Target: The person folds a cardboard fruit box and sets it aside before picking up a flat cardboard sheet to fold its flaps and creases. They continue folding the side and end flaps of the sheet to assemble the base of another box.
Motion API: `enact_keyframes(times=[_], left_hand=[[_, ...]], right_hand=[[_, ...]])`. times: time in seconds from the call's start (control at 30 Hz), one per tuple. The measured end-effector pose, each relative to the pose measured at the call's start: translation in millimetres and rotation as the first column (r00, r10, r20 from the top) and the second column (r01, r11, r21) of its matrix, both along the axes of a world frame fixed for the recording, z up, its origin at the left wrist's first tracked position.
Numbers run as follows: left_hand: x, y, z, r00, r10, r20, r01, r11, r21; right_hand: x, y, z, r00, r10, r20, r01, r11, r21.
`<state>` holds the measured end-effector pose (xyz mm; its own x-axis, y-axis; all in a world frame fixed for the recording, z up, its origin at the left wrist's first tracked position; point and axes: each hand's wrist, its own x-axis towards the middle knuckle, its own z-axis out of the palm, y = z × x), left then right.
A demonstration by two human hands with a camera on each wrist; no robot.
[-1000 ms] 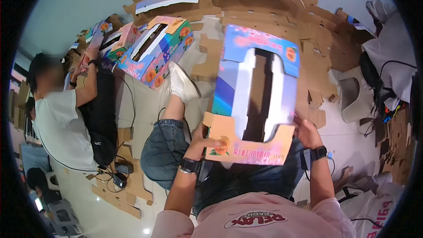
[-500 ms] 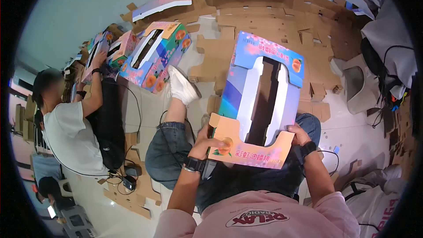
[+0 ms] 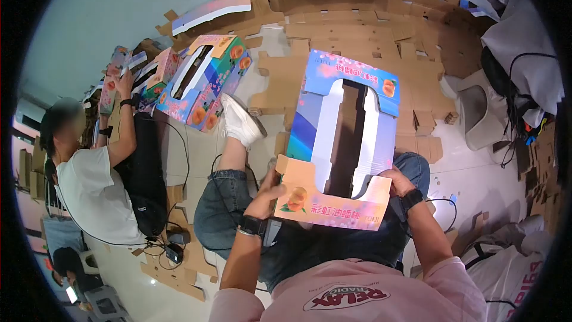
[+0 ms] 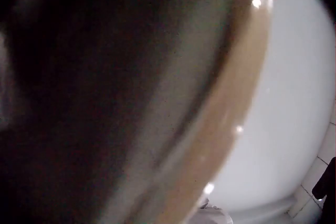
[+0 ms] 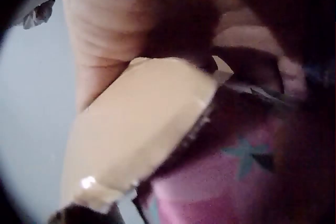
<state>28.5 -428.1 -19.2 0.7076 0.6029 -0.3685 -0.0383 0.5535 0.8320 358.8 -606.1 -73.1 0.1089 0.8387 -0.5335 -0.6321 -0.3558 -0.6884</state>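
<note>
A printed cardboard fruit box [image 3: 382, 128] sits over the lap in the head view, with a long opening in its top and peach pictures on it. Its near end has an orange flap [image 3: 342, 207] with Chinese lettering. At the near left corner my left hand [image 3: 264, 200] grips the box, thumb on the flap and fingers hidden behind the side. My right hand [image 3: 401, 181] holds the near right corner, its thumb over the edge. The right wrist view shows that hand curled round the orange cardboard [image 5: 142, 113]. Dark, blurred surfaces fill most of the left wrist view.
Flattened cardboard [image 3: 351, 39] covers the floor ahead. A finished-looking fruit box [image 3: 205, 86] stands at the left, beside a seated person [image 3: 98, 182] handling another box. A grey plastic stool [image 3: 476, 113] is on the right. Cables and black adapters [image 3: 174, 251] lie at the left.
The box has tilted and settled slightly lower over the lap. My right hand has gone from the box's side to its near corner, thumb over the edge. The seated person's hands have shifted.
</note>
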Motion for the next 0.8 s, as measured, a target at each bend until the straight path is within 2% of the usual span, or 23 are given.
enact_keyframes(times=[0.03,0.07,0.13,0.17,0.23,0.27,0.3,0.37,0.43,0.5,0.53,0.6,0.63,0.67,0.7,0.77,0.8], left_hand=[[-3.6,3.2,-6.9,0.997,0.036,0.074,-0.034,0.999,-0.036],[-8.4,8.4,-12.3,0.996,0.038,0.076,-0.035,0.999,-0.036],[-7.1,21.9,-2.2,0.984,-0.001,0.177,0.033,0.983,-0.181],[-8.7,27.2,-3.2,0.984,0.006,0.177,0.027,0.983,-0.183],[-8.4,39.0,-4.8,0.977,-0.210,0.024,0.211,0.976,-0.059],[-6.5,47.1,-4.7,0.958,-0.285,0.023,0.286,0.957,-0.049],[-1.1,51.0,2.7,0.958,-0.285,0.027,0.286,0.957,-0.050],[6.9,54.7,19.7,0.917,-0.395,-0.050,0.395,0.919,-0.016],[15.8,52.1,19.5,0.930,-0.367,0.005,0.367,0.930,-0.010],[20.0,46.9,16.5,0.927,-0.347,-0.142,0.366,0.919,0.144],[21.1,44.9,12.2,0.928,-0.345,-0.141,0.364,0.919,0.149],[19.9,38.8,2.6,0.970,-0.242,-0.035,0.241,0.970,-0.030],[17.5,36.6,1.4,0.970,-0.240,-0.034,0.239,0.971,-0.023],[16.1,34.6,1.4,0.995,-0.102,-0.012,0.098,0.975,-0.200],[16.1,32.6,4.2,0.999,0.039,-0.012,-0.041,0.927,-0.372],[14.1,28.4,12.3,0.998,0.053,0.043,-0.032,0.920,-0.391],[10.9,28.4,15.3,0.995,-0.073,-0.063,0.059,0.977,-0.204]], right_hand=[[-0.1,0.0,1.2,1.000,-0.010,0.014,0.010,1.000,-0.018],[-0.3,-0.8,0.5,1.000,-0.009,0.016,0.009,1.000,-0.017],[1.8,-2.6,-2.2,0.999,-0.004,0.045,0.001,0.998,0.058],[3.5,-2.9,-3.5,0.999,0.002,0.046,-0.005,0.998,0.056],[8.0,-3.7,-5.0,0.999,-0.016,0.036,0.015,1.000,0.025],[10.3,-4.3,-4.5,0.999,-0.016,0.039,0.015,1.000,0.022],[13.5,-5.1,-3.8,0.998,-0.021,0.052,0.020,0.999,0.033],[15.7,-2.6,8.5,0.997,-0.025,0.068,0.022,0.999,0.045],[12.1,2.5,41.5,0.992,0.028,0.123,-0.034,0.998,0.050],[15.3,3.5,44.2,0.988,0.031,0.149,-0.035,0.999,0.018],[19.3,4.9,43.6,0.986,0.059,0.157,-0.063,0.998,0.024],[22.0,8.0,47.1,0.982,0.084,0.169,-0.092,0.995,0.037],[19.7,8.3,52.5,0.986,0.077,0.148,-0.086,0.995,0.056],[19.7,9.5,56.3,0.989,0.070,0.127,-0.081,0.994,0.076],[21.6,11.0,58.0,0.989,0.071,0.131,-0.083,0.993,0.082],[23.8,10.4,59.7,0.972,0.157,0.172,-0.167,0.985,0.043],[24.4,12.1,60.0,0.972,0.165,0.165,-0.180,0.980,0.080]])
